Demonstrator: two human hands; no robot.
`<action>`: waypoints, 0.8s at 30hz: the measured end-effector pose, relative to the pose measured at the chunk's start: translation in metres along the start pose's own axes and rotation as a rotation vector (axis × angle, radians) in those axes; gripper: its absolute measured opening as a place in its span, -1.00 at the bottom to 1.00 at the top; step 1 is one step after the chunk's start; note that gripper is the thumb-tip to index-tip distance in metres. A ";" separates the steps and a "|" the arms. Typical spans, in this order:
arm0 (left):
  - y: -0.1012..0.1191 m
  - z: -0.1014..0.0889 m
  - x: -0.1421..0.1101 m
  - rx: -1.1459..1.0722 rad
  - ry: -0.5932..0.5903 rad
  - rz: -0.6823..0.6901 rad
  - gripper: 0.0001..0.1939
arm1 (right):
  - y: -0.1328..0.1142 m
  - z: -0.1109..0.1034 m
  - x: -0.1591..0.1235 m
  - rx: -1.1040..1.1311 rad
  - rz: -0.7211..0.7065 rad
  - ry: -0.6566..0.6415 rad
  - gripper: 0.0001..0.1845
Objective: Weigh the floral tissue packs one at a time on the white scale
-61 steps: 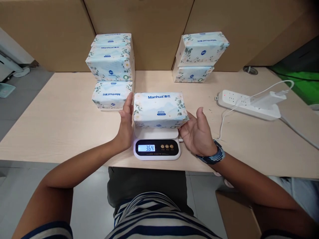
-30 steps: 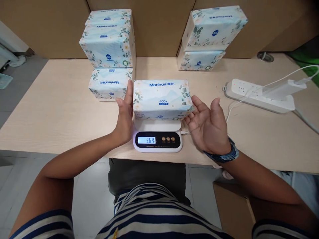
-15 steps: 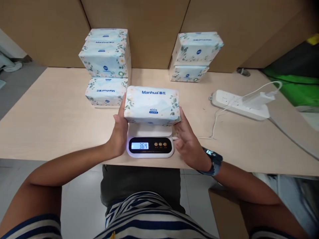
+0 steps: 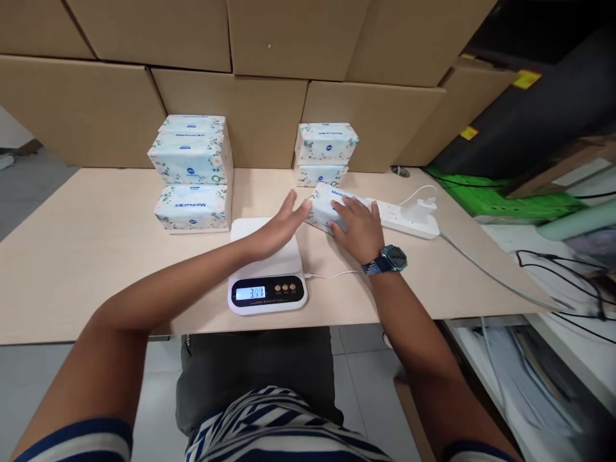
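A white and pale blue pack of tissues (image 4: 321, 208) with a floral print sits at an angle right of the scale, close to the power strip. My right hand (image 4: 359, 231), wearing a watch, is over its right part, fingers spread on the top and front. Stretched out above the scale's platform, my left hand (image 4: 276, 234) has its fingertips at the pack's left end; whether they press on it is hard to tell. The white kitchen scale (image 4: 267, 309) has nothing resting on its platform, and its lit display appears to read 3.17.
Stacked tissue packs (image 4: 187, 167) stand at the back left, and two more packs (image 4: 327, 144) at the back centre. A white power strip (image 4: 409, 221) with a charger lies on the right. Cardboard boxes (image 4: 192, 109) wall the table's (image 4: 86, 256) far edge.
The pack of tissues has gone from above the scale, between both hands, to the right beside the power strip. Both hands moved with it. The camera view has shifted, and the display figure changed.
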State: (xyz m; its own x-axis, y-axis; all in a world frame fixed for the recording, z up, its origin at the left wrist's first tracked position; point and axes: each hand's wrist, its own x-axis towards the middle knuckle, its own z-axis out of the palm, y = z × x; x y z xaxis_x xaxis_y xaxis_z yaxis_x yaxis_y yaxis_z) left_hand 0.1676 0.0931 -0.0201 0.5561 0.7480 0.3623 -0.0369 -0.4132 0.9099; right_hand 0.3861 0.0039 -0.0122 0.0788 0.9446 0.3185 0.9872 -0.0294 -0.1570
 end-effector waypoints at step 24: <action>-0.006 -0.227 -0.068 -0.129 1.203 -0.330 -0.16 | 0.010 0.039 0.088 0.331 -0.086 -0.039 0.08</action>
State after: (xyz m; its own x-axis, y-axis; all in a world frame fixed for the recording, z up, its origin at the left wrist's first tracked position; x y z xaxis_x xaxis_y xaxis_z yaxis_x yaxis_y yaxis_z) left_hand -0.0580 0.1628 -0.0046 -0.5524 0.8336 0.0064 -0.1595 -0.1132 0.9807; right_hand 0.3980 0.0995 -0.0218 -0.0147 0.9509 0.3091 0.8910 0.1527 -0.4276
